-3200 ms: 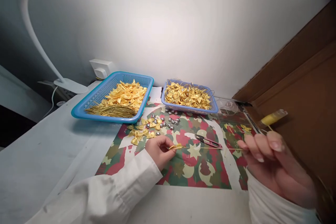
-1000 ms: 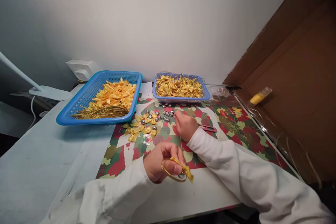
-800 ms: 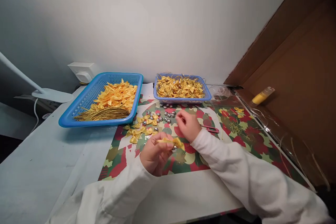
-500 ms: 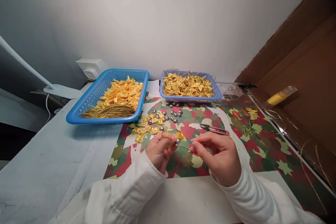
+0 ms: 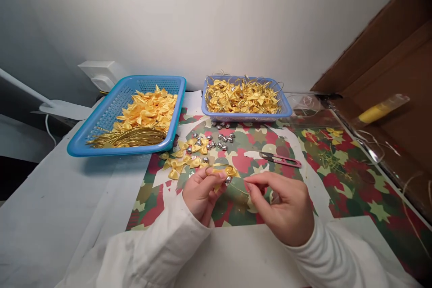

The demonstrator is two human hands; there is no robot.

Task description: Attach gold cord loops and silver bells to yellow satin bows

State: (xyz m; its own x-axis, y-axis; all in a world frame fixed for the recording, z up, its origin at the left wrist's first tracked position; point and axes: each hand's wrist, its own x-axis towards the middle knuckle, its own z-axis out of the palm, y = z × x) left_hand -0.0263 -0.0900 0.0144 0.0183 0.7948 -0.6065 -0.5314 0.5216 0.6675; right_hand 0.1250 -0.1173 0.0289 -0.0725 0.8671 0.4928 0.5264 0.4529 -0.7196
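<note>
Left forearm [image 5: 151, 243] in from bottom left, angled up-right. Left hand [image 5: 200, 194] just below frame centre, thumb laid along the top, fingers curled under, firm pinch. Right forearm [image 5: 334, 252] in from bottom right, angled up-left. Right hand [image 5: 286, 209] lower right of centre, thumb and index tips pinched together pointing left, other fingers curled in. Hands near each other, not touching. White sleeves down to both wrists.

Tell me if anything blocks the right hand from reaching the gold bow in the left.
Nothing visible blocks the right hand from the gold bow in the left hand. A faint curved line, perhaps thread, shows between them; the pink-handled thread snips lie beyond, off that path.
</note>
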